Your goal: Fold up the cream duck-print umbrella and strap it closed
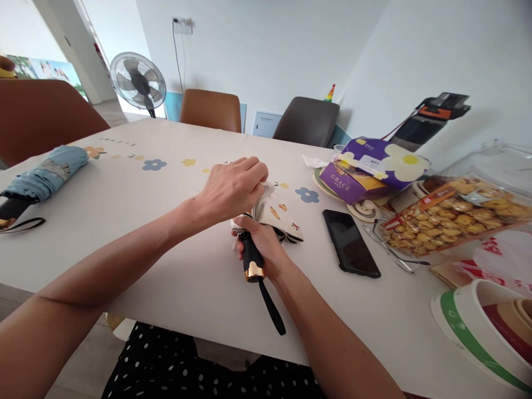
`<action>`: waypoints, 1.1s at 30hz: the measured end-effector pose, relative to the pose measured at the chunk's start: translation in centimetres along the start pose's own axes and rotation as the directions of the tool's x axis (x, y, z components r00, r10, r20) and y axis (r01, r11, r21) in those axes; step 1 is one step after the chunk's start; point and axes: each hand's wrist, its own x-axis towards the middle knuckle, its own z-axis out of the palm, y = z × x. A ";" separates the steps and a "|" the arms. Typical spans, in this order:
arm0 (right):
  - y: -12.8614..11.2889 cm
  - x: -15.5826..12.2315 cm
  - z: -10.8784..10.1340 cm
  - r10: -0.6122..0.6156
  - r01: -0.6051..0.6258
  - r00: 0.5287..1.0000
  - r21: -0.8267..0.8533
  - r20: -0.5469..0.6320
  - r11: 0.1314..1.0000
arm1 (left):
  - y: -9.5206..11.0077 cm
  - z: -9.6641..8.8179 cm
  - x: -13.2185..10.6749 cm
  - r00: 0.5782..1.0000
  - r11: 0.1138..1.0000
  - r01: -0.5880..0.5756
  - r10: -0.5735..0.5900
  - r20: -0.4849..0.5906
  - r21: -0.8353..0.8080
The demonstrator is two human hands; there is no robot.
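A folded white umbrella (280, 213) with small printed figures lies near the middle of the table. My right hand (266, 244) is wrapped round its black handle (251, 259), which ends in a gold ring with a black wrist strap hanging over the table edge. My left hand (233, 188) sits just above, fingers closed and pinching the white canopy fabric near its top.
A folded blue umbrella (45, 177) lies at the table's left. Right of my hands are a black phone (350, 242), a purple box (366, 169), a snack bag (453, 213) and stacked bowls (490, 327). Chairs (210, 110) and a fan (138, 81) stand behind the flowered tablecloth (137, 205).
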 end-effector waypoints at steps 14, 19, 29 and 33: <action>0.1 0.1 0.0 -0.001 0.002 1.000 0.026 -0.021 1.000 | -0.3 0.1 0.1 0.999 0.998 0.051 -0.052 -0.004 -0.038; 0.5 0.6 -0.1 -0.019 0.019 1.000 0.065 -0.010 0.998 | -2.1 -0.7 0.8 0.980 0.971 0.194 -0.198 -0.018 -0.142; 0.6 0.9 -0.5 -0.057 0.059 0.998 0.087 -0.020 0.994 | -5.7 -2.8 1.3 0.925 0.931 0.307 -0.341 -0.168 -0.198; 0.8 0.9 -0.3 -0.042 0.044 0.997 0.037 -0.061 0.998 | -4.7 -3.3 1.4 0.921 0.950 0.269 -0.303 -0.244 -0.161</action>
